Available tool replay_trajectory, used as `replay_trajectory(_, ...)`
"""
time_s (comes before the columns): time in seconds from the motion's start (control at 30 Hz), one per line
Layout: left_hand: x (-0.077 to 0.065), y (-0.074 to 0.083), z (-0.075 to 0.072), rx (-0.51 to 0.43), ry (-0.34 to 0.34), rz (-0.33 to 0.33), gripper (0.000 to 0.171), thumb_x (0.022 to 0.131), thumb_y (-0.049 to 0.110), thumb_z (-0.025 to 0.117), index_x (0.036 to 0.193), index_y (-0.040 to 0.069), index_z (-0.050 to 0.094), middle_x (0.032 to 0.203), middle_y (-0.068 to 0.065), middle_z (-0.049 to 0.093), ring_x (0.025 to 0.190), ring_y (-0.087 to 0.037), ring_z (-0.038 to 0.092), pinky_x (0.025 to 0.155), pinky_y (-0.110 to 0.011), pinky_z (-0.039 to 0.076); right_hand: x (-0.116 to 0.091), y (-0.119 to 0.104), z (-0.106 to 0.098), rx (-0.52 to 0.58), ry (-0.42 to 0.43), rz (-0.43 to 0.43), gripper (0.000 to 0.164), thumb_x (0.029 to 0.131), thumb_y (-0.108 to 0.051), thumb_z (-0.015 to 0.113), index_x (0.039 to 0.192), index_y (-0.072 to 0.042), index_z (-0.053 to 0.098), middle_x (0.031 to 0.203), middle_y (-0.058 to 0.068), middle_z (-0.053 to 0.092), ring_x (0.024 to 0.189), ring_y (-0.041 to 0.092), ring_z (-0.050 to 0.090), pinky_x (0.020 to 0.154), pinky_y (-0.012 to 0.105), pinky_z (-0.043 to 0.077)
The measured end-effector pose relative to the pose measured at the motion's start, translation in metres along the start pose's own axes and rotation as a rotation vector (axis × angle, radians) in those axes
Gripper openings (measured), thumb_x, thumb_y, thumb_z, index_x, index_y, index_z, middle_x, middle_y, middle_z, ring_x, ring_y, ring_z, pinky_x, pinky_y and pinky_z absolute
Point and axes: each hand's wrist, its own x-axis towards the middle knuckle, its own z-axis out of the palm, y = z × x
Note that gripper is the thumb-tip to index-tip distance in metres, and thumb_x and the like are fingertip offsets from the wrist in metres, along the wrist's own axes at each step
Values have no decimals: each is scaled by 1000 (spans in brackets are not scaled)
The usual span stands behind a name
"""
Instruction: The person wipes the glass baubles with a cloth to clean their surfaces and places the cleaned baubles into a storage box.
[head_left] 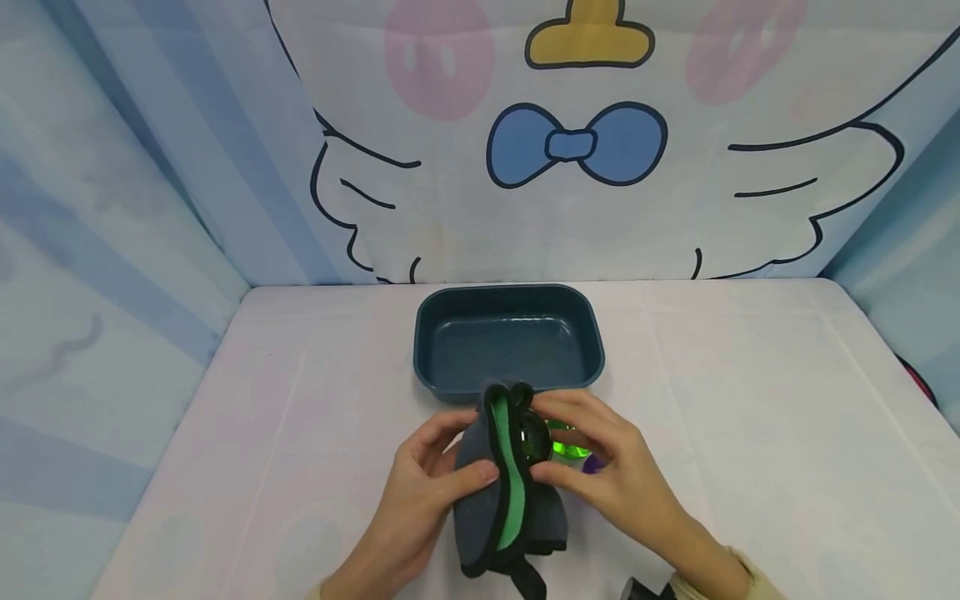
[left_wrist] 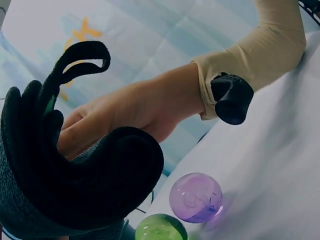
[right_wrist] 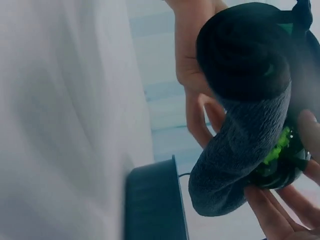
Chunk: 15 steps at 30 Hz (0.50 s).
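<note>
My left hand (head_left: 420, 492) grips a folded dark grey cloth (head_left: 475, 507) with black edging, a bright green inside and a strap at its end. The thumb lies on the near side. On the right, the fingers and thumb of my right hand (head_left: 618, 458) hold a dark green see-through ball (head_left: 536, 437) against the cloth. In the right wrist view, that green ball (right_wrist: 280, 160) shows bright green specks, and the rolled cloth (right_wrist: 235, 145) partly hides it. Behind the right hand are a bright green ball (head_left: 570, 451) and a purple ball (head_left: 592, 464), both partly covered.
A dark blue rectangular basin (head_left: 510, 346) stands just beyond the hands. The left wrist view shows the clear purple ball (left_wrist: 195, 197) beside the green one (left_wrist: 161, 229) on the white table. A black device (left_wrist: 232, 98) is on the right cuff. Printed curtains surround the table.
</note>
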Motion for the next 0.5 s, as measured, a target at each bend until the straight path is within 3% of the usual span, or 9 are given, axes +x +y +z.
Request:
replay_trajectory(0.2,1,-1,0,0,34,-13,47,80,0,78,122,8,60,134,-9,54,118,-26,59,92,-33,54,0,1,-1,-69,-55,-96,60,78,-2,82,134,-9,61,134,6,57,124,14,57,93,27,54)
replay_trajectory(0.3,1,-1,-1,-2,36,-21,46,80,0,77,122,9,60,132,-9,56,115,-25,60,91,-33,54,0,3,-2,-70,-66,-104,61,79,-2,81,135,-8,59,133,7,58,123,13,58,91,28,55)
replay_trajectory(0.5,0,-2,-1,7,2,-23,49,79,0,78,124,8,60,132,-10,57,118,-26,59,91,-33,55,1,3,-4,34,-76,21,52,84,-5,76,133,-4,60,125,10,64,108,12,65,84,32,59)
